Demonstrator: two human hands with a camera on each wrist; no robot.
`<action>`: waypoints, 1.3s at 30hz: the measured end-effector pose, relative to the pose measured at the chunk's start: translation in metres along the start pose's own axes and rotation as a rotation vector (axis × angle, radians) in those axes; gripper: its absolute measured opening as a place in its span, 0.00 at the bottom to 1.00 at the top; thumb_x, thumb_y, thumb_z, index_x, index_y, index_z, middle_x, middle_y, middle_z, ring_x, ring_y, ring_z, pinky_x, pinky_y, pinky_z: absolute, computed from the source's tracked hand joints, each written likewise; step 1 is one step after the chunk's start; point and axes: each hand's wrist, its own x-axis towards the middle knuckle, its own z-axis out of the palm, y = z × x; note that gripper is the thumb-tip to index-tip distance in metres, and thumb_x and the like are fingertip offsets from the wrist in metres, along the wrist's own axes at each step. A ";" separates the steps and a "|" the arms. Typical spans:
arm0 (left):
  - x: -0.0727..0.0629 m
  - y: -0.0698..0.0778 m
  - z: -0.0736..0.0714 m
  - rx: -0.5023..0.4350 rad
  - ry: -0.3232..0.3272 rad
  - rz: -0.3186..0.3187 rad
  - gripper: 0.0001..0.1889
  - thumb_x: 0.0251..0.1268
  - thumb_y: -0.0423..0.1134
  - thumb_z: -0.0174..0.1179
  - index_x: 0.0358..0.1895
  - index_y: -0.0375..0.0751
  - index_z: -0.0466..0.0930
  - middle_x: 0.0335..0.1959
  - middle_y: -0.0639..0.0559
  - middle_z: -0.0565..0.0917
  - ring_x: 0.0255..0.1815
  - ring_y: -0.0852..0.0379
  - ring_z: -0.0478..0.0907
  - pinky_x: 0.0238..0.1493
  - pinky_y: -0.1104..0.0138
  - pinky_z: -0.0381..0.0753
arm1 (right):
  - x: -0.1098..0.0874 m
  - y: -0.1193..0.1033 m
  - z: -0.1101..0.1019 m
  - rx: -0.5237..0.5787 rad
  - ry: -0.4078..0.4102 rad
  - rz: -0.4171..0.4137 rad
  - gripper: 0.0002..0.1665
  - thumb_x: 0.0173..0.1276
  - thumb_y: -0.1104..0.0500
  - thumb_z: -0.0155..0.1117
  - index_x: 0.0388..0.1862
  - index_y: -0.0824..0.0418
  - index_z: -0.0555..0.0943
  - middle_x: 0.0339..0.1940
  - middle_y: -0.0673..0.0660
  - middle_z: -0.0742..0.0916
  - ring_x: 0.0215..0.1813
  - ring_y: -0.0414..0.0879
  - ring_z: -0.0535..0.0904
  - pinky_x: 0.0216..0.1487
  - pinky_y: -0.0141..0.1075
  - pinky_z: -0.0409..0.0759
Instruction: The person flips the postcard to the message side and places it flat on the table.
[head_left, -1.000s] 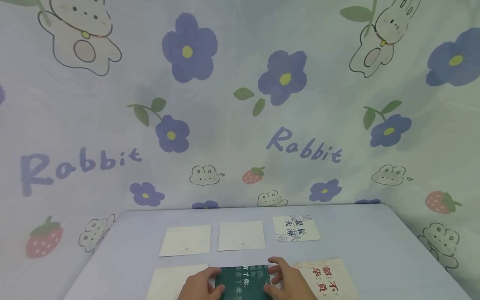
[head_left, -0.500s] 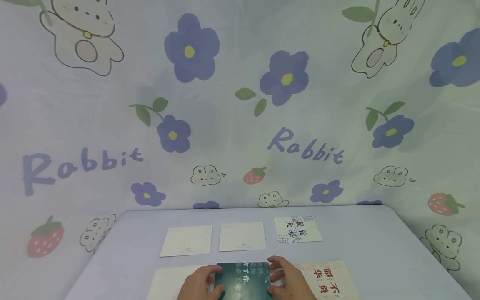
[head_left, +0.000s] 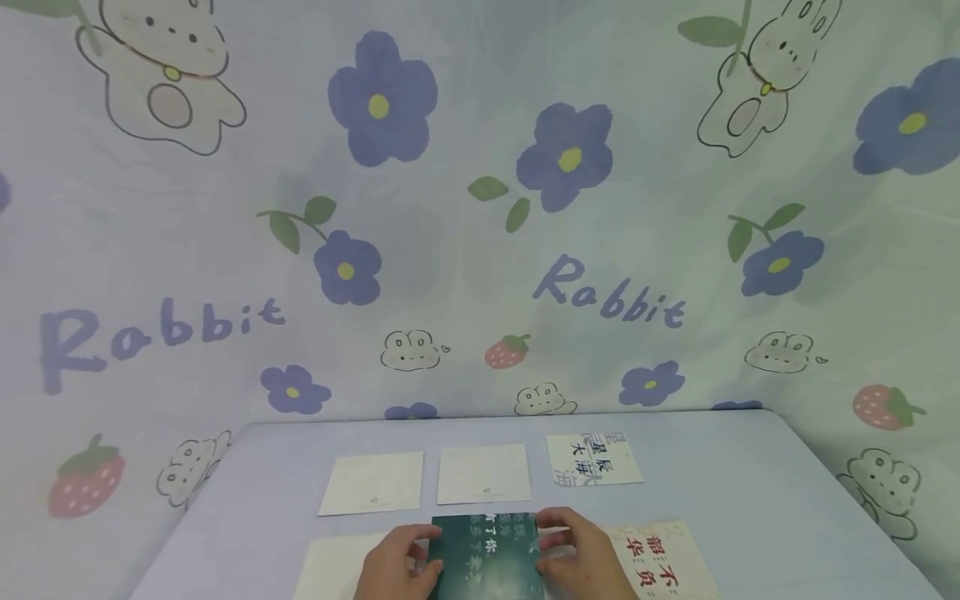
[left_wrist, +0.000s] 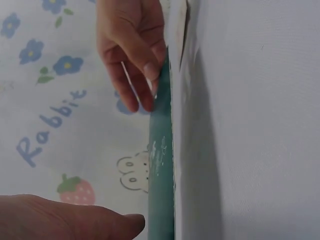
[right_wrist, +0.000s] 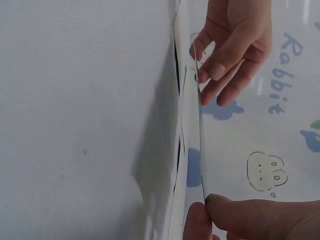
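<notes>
A dark green card (head_left: 486,552) with white characters lies between both hands at the bottom middle of the head view. My left hand (head_left: 395,563) pinches its left edge between thumb and fingers. On the opposite side, my right hand (head_left: 587,557) pinches the right edge. The right wrist view catches the card (right_wrist: 202,145) nearly edge-on, apart from the table surface, with the right thumb and a finger on its near end. In the left wrist view the green face (left_wrist: 161,135) stretches between the two hands. The card's lower part is cut off by the head frame.
Two blank cream cards (head_left: 372,483) (head_left: 483,474) and a card with blue characters (head_left: 595,459) form a back row on the pale table (head_left: 720,475). A blank card (head_left: 333,567) and a red-lettered card (head_left: 667,560) flank the hands. A rabbit-print curtain (head_left: 465,250) stands behind.
The green card's far edge has shifted upward in the head view, with both hands still at its sides. The sheen on its face has changed. The other cards have stayed put.
</notes>
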 end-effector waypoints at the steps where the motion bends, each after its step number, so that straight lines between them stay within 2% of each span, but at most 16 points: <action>1: 0.000 0.000 0.000 -0.005 0.006 0.004 0.18 0.51 0.33 0.73 0.47 0.40 0.84 0.36 0.55 0.81 0.32 0.61 0.77 0.29 0.70 0.79 | 0.000 0.000 0.001 0.000 0.008 0.006 0.29 0.54 0.69 0.76 0.56 0.65 0.80 0.41 0.53 0.85 0.40 0.46 0.82 0.39 0.42 0.84; 8: 0.000 0.004 -0.002 -0.067 0.065 0.002 0.18 0.49 0.26 0.72 0.46 0.41 0.84 0.43 0.50 0.82 0.37 0.57 0.79 0.30 0.72 0.80 | 0.001 -0.004 0.005 -0.005 0.080 0.007 0.29 0.52 0.70 0.75 0.55 0.67 0.79 0.45 0.54 0.85 0.42 0.46 0.82 0.41 0.41 0.84; 16: 0.004 0.010 -0.004 -0.107 0.126 -0.104 0.26 0.48 0.23 0.73 0.54 0.38 0.82 0.45 0.47 0.82 0.38 0.56 0.80 0.29 0.70 0.81 | 0.001 -0.001 0.006 0.034 0.067 -0.030 0.29 0.55 0.68 0.74 0.57 0.73 0.78 0.40 0.53 0.85 0.40 0.45 0.83 0.41 0.39 0.84; 20: 0.005 0.011 -0.003 -0.119 0.136 -0.132 0.27 0.47 0.23 0.74 0.55 0.36 0.81 0.47 0.45 0.84 0.40 0.55 0.81 0.31 0.69 0.83 | 0.001 0.000 0.006 0.013 0.073 -0.038 0.28 0.56 0.67 0.75 0.57 0.73 0.79 0.39 0.52 0.85 0.39 0.44 0.82 0.40 0.37 0.84; 23: 0.005 0.011 -0.003 -0.122 0.144 -0.130 0.26 0.47 0.23 0.73 0.54 0.35 0.81 0.47 0.45 0.85 0.40 0.55 0.81 0.32 0.70 0.83 | 0.000 0.000 0.007 0.022 0.074 -0.041 0.29 0.57 0.68 0.73 0.59 0.71 0.79 0.39 0.53 0.85 0.38 0.45 0.82 0.36 0.37 0.84; 27: 0.006 0.012 -0.003 -0.125 0.161 -0.144 0.26 0.46 0.23 0.73 0.53 0.36 0.82 0.46 0.47 0.85 0.40 0.56 0.82 0.32 0.71 0.83 | -0.001 -0.001 0.007 0.088 0.054 -0.039 0.31 0.57 0.69 0.68 0.62 0.70 0.76 0.39 0.55 0.83 0.37 0.47 0.83 0.32 0.39 0.86; 33: 0.006 0.013 -0.003 -0.136 0.181 -0.165 0.27 0.47 0.24 0.74 0.55 0.36 0.81 0.43 0.50 0.85 0.39 0.57 0.81 0.33 0.68 0.84 | -0.002 -0.001 0.006 0.123 0.046 -0.059 0.33 0.58 0.71 0.65 0.65 0.70 0.73 0.37 0.55 0.83 0.36 0.48 0.83 0.32 0.39 0.86; 39: 0.008 0.015 -0.004 -0.166 0.177 -0.203 0.26 0.49 0.26 0.73 0.56 0.34 0.81 0.39 0.53 0.85 0.38 0.57 0.81 0.34 0.67 0.84 | -0.001 0.000 0.004 0.079 0.063 -0.034 0.25 0.62 0.68 0.68 0.58 0.72 0.77 0.39 0.54 0.83 0.39 0.46 0.81 0.33 0.36 0.85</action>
